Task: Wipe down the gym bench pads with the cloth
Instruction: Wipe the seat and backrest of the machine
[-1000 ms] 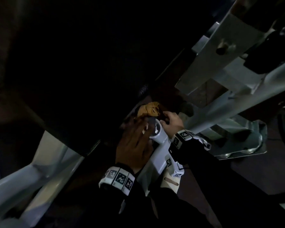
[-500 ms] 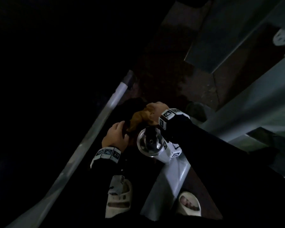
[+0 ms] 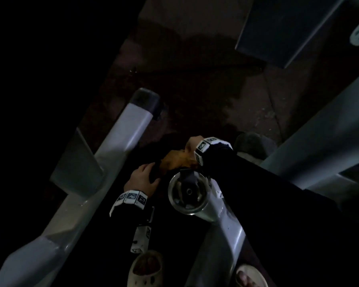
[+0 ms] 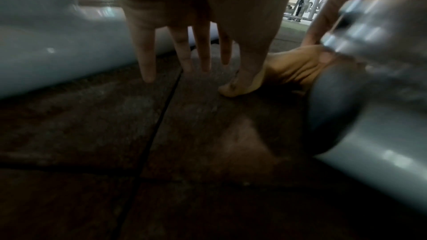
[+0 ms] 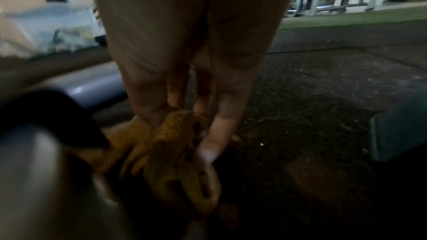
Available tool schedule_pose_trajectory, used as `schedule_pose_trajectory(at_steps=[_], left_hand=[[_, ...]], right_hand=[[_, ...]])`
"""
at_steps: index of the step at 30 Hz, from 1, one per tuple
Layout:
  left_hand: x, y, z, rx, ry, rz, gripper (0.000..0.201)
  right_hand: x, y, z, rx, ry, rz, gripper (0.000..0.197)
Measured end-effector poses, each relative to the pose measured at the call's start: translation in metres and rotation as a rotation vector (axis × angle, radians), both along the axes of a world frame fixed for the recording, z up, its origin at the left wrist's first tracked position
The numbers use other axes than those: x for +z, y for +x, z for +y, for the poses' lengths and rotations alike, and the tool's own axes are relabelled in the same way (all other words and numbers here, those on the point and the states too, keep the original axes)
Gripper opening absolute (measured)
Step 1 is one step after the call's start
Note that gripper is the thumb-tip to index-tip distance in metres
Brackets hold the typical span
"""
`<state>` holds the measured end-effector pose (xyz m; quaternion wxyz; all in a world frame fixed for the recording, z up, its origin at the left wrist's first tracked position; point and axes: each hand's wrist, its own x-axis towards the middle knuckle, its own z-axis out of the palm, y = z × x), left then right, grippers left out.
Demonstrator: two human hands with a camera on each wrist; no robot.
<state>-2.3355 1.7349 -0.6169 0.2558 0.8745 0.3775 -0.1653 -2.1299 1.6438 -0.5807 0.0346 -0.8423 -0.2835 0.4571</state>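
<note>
An orange cloth hangs bunched just above the dark floor, beyond a chrome tube end. My right hand grips it from above; in the right wrist view its fingers pinch the cloth. My left hand is left of the tube. Its fingers are straight and spread, pointing at the floor, and the thumb touches the cloth's edge. A dark flat slab, maybe a pad, shows at top right. The far left is too dark to read.
A grey frame bar with a black end cap runs diagonally on the left. A grey beam crosses on the right. Dark speckled rubber floor lies between them. My sandalled feet stand at the bottom.
The head view has swung down and away from the big black pad. My left hand has come off the tube end to its left; my right hand has carried the cloth lower.
</note>
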Motion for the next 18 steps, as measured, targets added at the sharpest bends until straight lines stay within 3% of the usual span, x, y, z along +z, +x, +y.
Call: schedule_pose_trajectory(at_steps=[5,7,11,18], left_hand=[[0.063,0.002,-0.014,-0.020,-0.018,0.033,0.063],[0.098,-0.001,-0.027,-0.031,-0.039,0.016,0.062],[0.183,-0.003,-0.055,-0.017,-0.046,-0.171,0.056],[0.337,0.002,-0.084,-0.207,0.061,-0.186,0.059]], right_hand=[[0.056,-0.005,-0.011,-0.032,0.042,-0.015,0.017],[0.089,-0.009,-0.020,-0.054,0.056,-0.004,0.025],[0.166,-0.021,-0.047,-0.200,0.130,0.011,0.019],[0.299,-0.043,-0.086,-0.510,0.269,0.044,0.014]])
